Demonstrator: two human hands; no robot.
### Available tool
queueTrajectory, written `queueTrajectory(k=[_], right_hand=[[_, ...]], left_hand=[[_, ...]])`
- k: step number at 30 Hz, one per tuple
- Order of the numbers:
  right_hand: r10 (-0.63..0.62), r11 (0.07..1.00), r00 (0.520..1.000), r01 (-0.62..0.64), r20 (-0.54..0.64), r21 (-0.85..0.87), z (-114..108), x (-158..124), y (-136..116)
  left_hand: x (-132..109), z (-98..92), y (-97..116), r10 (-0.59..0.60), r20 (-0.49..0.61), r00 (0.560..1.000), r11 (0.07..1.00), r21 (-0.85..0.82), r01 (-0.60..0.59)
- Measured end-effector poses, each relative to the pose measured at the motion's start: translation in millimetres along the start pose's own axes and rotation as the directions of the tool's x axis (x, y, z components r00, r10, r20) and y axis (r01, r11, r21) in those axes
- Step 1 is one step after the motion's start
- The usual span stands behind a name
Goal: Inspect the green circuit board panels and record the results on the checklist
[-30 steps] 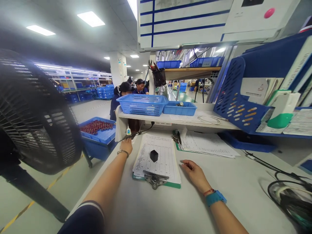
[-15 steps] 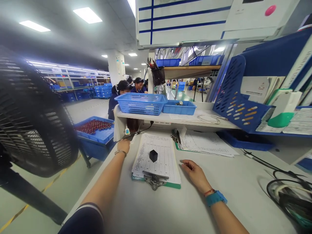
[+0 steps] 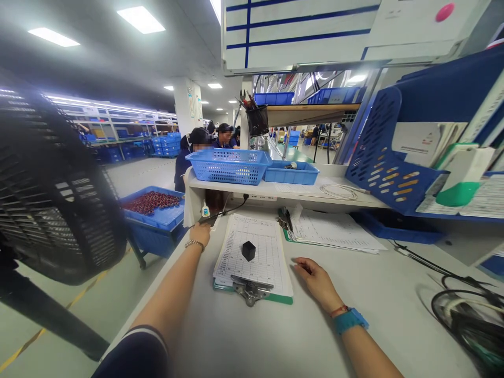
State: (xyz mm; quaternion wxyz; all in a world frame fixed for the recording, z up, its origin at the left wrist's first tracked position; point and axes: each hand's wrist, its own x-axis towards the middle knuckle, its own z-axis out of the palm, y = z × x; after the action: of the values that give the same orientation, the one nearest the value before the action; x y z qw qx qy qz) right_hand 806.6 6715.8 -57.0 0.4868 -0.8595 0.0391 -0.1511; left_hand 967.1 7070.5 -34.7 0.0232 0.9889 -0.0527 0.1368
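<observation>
My left hand (image 3: 200,235) rests at the desk's left edge, just below a black cable (image 3: 220,214) and a small white and blue tag (image 3: 205,210). Its fingertips point away from me and are hard to make out. On the right, my right hand (image 3: 318,283) lies on the desk with loosely curled fingers, the thumb a little apart and nothing visible in it. Between the hands lies a clipboard (image 3: 250,292) with printed forms, its metal clip toward me. A black hexagonal-looking block (image 3: 248,251) sits on the top form (image 3: 263,236).
A second clipboard with papers (image 3: 331,231) lies behind. Blue baskets (image 3: 230,168) stand on the shelf (image 3: 275,189). A large fan (image 3: 59,194) and a tray of dark red parts (image 3: 151,203) are left; coiled cables (image 3: 464,310) lie right. People (image 3: 197,152) sit beyond.
The view has shifted very slightly. Both hands, the clipboard and the black block stay in place.
</observation>
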Motion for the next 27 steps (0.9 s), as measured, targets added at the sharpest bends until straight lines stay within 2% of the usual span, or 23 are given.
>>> queueTrajectory(k=[12, 27], right_hand=[[-0.006, 1.000, 1.000, 0.006, -0.014, 0.012, -0.1, -0.4, -1.3], [-0.010, 1.000, 1.000, 0.010, -0.007, 0.014, -0.4, -1.0, -1.7]], left_hand=[[-3.4, 2.3, 1.6, -0.021, 0.001, 1.000, 0.999, 0.037, 0.021], [-4.3, 4.4, 3.9, -0.101, -0.015, 0.995, 0.993, 0.055, 0.101]])
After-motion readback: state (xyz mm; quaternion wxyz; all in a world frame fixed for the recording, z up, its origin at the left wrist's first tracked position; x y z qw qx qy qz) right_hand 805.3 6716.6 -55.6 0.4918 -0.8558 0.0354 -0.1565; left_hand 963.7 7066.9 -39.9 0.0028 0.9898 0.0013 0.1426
